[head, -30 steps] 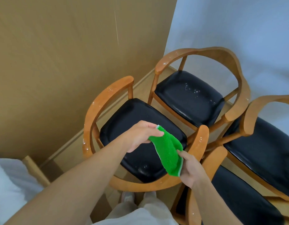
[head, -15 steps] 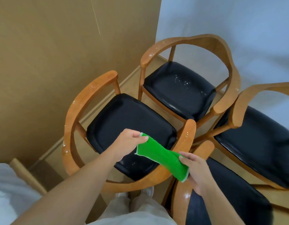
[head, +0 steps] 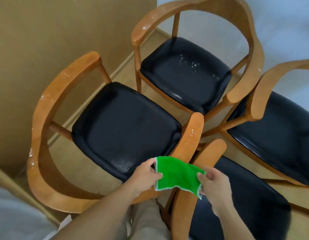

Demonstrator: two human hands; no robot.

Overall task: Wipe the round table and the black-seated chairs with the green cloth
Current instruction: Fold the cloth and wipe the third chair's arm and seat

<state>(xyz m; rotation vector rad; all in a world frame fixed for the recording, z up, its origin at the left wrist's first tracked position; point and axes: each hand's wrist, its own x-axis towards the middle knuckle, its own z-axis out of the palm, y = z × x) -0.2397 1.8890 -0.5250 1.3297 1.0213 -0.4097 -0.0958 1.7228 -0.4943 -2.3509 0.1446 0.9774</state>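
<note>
Brown wall panels to the left, pale wall behind, wood floor under four chairs crowded together. Nearest: green cloth (head: 178, 176) stretched between both hands, held in the air over the meeting armrests of the near-left chair (head: 46, 118) and the near-right chair (head: 211, 153), touching neither seat. Left hand (head: 145, 177) pinching the cloth's left edge, thumb on top; right hand (head: 212, 184) pinching the right edge, fingers curled around it; both a closed grip on the cloth. Long axis of the cloth roughly left to right across the view, dipping a little toward the right hand, broad face turned up toward the camera, white-stitched hem along the left and lower edges. Just beyond: black seat of the near-left chair (head: 126, 127), with a dusty pale smear near its front edge close to the left hand, and white flecks along its wooden arms. Farther: far chair (head: 185, 73), seat plainly speckled white. To the right, right-hand chair (head: 280, 135), seat dark, too little seen to judge. No round table in view, so its state unknown. Judged progress: wiping of these chairs largely ahead, specks remaining on two seats and armrests; cloth seemingly being spread or refolded in readiness, not yet pressed to any surface.
</note>
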